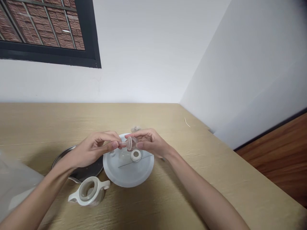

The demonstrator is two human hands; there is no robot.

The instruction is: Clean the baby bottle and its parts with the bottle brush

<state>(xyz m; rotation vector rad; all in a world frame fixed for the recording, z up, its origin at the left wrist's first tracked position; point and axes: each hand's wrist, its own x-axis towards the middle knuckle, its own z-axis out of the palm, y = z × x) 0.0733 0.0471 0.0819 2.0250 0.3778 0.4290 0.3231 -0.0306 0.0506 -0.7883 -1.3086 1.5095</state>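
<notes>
Bare forearms [203, 191] reach up from the two lower corners of the frame, their hands meeting near the centre over a white plate [128, 179]. Between them is a clear cup-shaped piece [131, 143], its long axis running roughly left to right across the frame. Left hand [93, 148] pinches the thin stem at its left end; right hand [153, 142] grips the rounder right end, so neither is clearly nearer. Below the piece, a white ring [136, 155] and thin rod [124, 165] lie on the plate. Lower left stands a white two-handled cup [83, 197], just beside a dark tray [87, 174].
</notes>
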